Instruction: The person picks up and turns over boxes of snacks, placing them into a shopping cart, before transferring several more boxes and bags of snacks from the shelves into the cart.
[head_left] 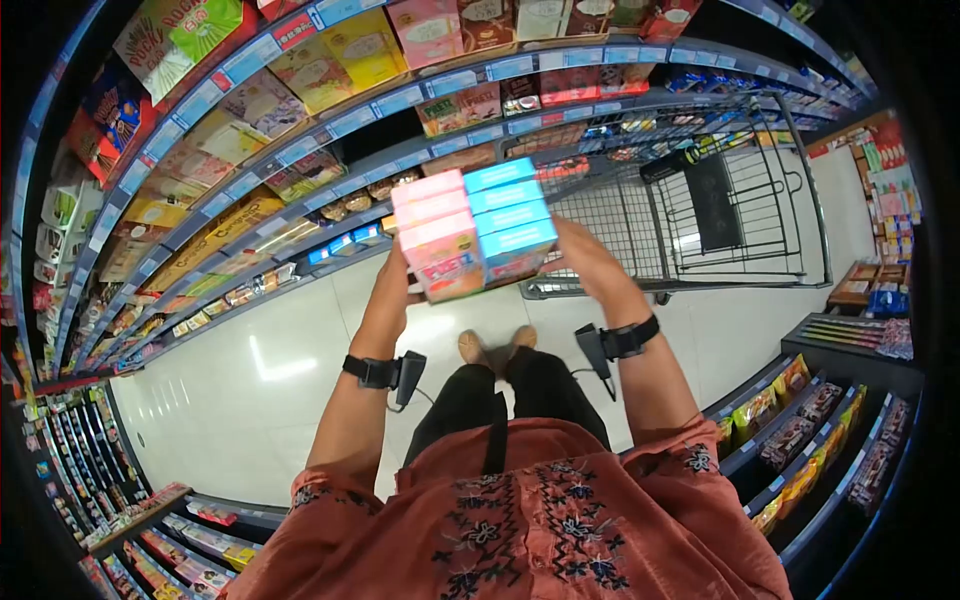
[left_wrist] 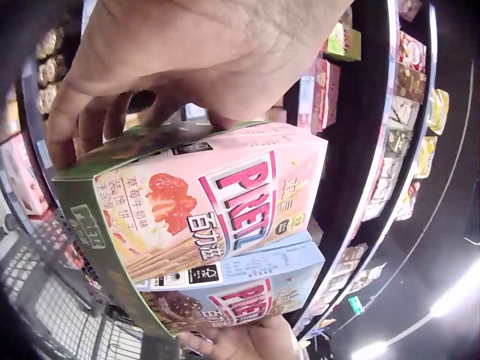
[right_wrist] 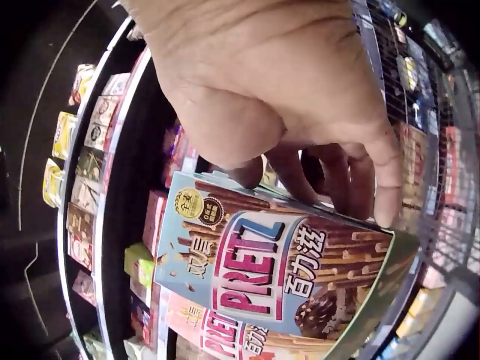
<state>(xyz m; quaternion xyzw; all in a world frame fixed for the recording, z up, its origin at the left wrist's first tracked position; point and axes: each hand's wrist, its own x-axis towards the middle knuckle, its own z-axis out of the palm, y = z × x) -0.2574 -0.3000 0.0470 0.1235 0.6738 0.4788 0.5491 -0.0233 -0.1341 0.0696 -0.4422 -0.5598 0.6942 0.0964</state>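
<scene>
Two side-by-side rows of Pretz biscuit stick boxes are held up in front of the body, between both hands. Pink strawberry boxes (head_left: 437, 215) form the left row, and blue chocolate boxes (head_left: 512, 208) form the right. My left hand (left_wrist: 202, 56) grips the pink side, its fingers bent round the green edge (left_wrist: 120, 255) of the boxes. On the blue side, my right hand (right_wrist: 277, 82) holds the outer blue box (right_wrist: 255, 255), thumb and fingers spread along its edge. The head view mostly hides the fingers of both hands behind the boxes.
A wire shopping cart (head_left: 735, 225) stands ahead to the right, with a dark bottle (head_left: 670, 165) in its upper part. Snack shelves (head_left: 400, 100) curve across the front and left. More low shelves (head_left: 800, 440) of packets stand behind at right. Pale floor tiles (head_left: 250, 400) lie underfoot.
</scene>
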